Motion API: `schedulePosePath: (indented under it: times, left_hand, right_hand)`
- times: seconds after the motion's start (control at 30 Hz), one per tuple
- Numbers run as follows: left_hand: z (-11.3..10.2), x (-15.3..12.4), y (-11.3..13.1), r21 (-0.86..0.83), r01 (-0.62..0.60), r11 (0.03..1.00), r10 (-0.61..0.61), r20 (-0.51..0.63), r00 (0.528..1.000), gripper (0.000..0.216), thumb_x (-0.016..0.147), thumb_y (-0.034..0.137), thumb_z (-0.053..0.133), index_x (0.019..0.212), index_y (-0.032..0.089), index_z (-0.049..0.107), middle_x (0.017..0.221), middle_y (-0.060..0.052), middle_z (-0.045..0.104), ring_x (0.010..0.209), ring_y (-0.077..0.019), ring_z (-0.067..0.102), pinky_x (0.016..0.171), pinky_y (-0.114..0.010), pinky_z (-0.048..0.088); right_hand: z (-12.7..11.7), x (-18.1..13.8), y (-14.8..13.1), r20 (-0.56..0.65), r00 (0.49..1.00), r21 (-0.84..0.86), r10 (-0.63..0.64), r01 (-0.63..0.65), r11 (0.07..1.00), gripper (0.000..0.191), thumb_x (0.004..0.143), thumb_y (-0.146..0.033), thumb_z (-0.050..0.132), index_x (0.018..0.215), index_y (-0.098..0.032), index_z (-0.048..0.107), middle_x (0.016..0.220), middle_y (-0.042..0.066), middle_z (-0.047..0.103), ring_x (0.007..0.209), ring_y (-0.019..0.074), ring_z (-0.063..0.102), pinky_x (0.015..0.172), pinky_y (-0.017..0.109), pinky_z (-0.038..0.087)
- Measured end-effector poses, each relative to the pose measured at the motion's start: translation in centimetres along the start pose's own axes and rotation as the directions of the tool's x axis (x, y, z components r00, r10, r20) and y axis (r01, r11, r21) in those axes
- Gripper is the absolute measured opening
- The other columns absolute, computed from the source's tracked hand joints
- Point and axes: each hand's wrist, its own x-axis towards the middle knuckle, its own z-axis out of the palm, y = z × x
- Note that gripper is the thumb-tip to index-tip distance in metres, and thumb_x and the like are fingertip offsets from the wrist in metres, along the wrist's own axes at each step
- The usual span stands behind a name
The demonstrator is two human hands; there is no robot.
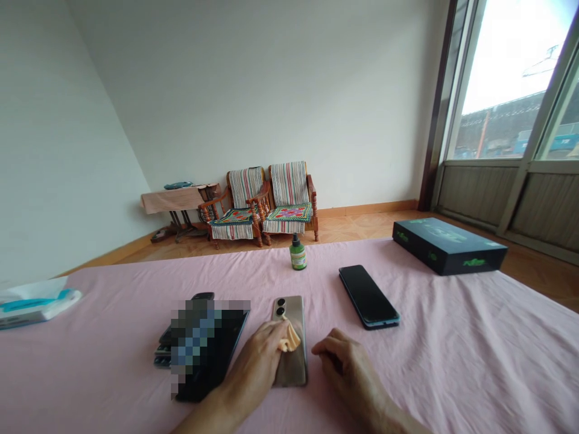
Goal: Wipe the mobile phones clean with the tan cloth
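A gold-beige smartphone [296, 367] lies back side up on the pink cloth, its two round camera lenses at the far end. My left hand [259, 357] is over the phone's left edge, fingers closed on a small pale-orange wiping cloth [291, 339] that touches the phone's back. Just right of the phone, my right hand [344, 364] rests on the pink cloth with its fingers curled in; I see nothing in it. Farther right lies a black-screened phone [368, 295], which seems stacked on another device.
Left of my left hand are dark devices [235, 334], partly pixelated. A green pump bottle [298, 255] stands beyond the phone. At right sits a black box [447, 244]; at far left, a tissue pack [38, 304]. Two wooden chairs [289, 199] stand past the pink-covered surface [452, 361].
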Motion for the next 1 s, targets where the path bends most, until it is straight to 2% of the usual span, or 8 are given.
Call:
schedulePosePath:
  times: [0.27, 0.47, 0.7, 0.83, 0.9, 1.0]
  left_hand:
    - [-0.3, -0.2, 0.3, -0.054, 0.001, 0.999, 0.000, 0.030, 1.000, 0.032, 0.085, 0.004, 0.041, 0.105, 0.020, 0.060, 0.105, -0.006, 0.064, 0.100, -0.0183, 0.059, 0.090, -0.032, 0.048]
    - [0.0, 1.2, -0.5, -0.013, 0.047, 0.999, -0.047, 0.000, 0.999, 0.034, 0.084, 0.003, 0.038, 0.104, 0.019, 0.060, 0.098, -0.006, 0.062, 0.092, -0.0180, 0.059, 0.084, -0.031, 0.049]
    - [0.0, -0.4, 0.6, -0.019, 0.031, 0.999, -0.030, 0.048, 0.998, 0.033, 0.084, 0.003, 0.037, 0.103, 0.019, 0.059, 0.101, -0.006, 0.061, 0.094, -0.0178, 0.058, 0.084, -0.029, 0.048]
    - [0.8, 1.4, 0.5, 0.072, 0.039, 0.997, -0.040, 0.008, 0.999, 0.038, 0.082, 0.004, 0.039, 0.114, 0.016, 0.056, 0.105, -0.008, 0.062, 0.099, -0.0204, 0.056, 0.089, -0.034, 0.046]
    - [1.4, 3.1, 0.2, 0.155, 0.055, 0.986, -0.057, 0.007, 0.998, 0.035, 0.082, 0.005, 0.040, 0.109, 0.017, 0.058, 0.103, -0.007, 0.062, 0.099, -0.0214, 0.055, 0.089, -0.036, 0.045]
    - [2.2, 5.0, -0.4, 0.176, 0.047, 0.983, -0.050, 0.014, 0.999, 0.032, 0.081, 0.005, 0.041, 0.104, 0.017, 0.059, 0.102, -0.007, 0.062, 0.098, -0.0220, 0.054, 0.089, -0.037, 0.044]
  right_hand:
    - [-0.1, 0.0, -0.1, 0.031, 0.999, -0.014, 0.015, -0.015, 1.000, 0.034, 0.072, 0.003, 0.045, 0.082, -0.016, 0.071, 0.077, 0.004, 0.064, 0.072, 0.0144, 0.062, 0.063, 0.022, 0.043]
    - [-0.1, 0.0, -0.1, 0.027, 1.000, -0.003, 0.007, -0.007, 1.000, 0.035, 0.073, 0.003, 0.044, 0.082, -0.016, 0.071, 0.077, 0.004, 0.064, 0.070, 0.0133, 0.061, 0.062, 0.022, 0.043]
    - [0.1, -0.2, 0.2, 0.031, 0.999, -0.014, 0.008, -0.008, 1.000, 0.036, 0.071, 0.003, 0.044, 0.081, -0.017, 0.071, 0.076, 0.003, 0.063, 0.069, 0.0132, 0.060, 0.061, 0.022, 0.042]
    - [0.1, -0.1, 0.3, 0.016, 1.000, -0.006, 0.000, 0.000, 1.000, 0.037, 0.070, 0.003, 0.043, 0.082, -0.018, 0.071, 0.077, 0.003, 0.063, 0.067, 0.0126, 0.060, 0.060, 0.021, 0.042]
    - [0.0, 0.0, 0.2, 0.020, 1.000, -0.002, 0.004, -0.004, 1.000, 0.037, 0.070, 0.003, 0.043, 0.082, -0.018, 0.071, 0.077, 0.003, 0.064, 0.068, 0.0129, 0.060, 0.060, 0.021, 0.042]
    - [-0.1, 0.0, 0.1, 0.028, 1.000, 0.000, 0.005, -0.005, 1.000, 0.036, 0.070, 0.003, 0.043, 0.082, -0.017, 0.071, 0.078, 0.004, 0.064, 0.069, 0.0135, 0.061, 0.060, 0.022, 0.043]
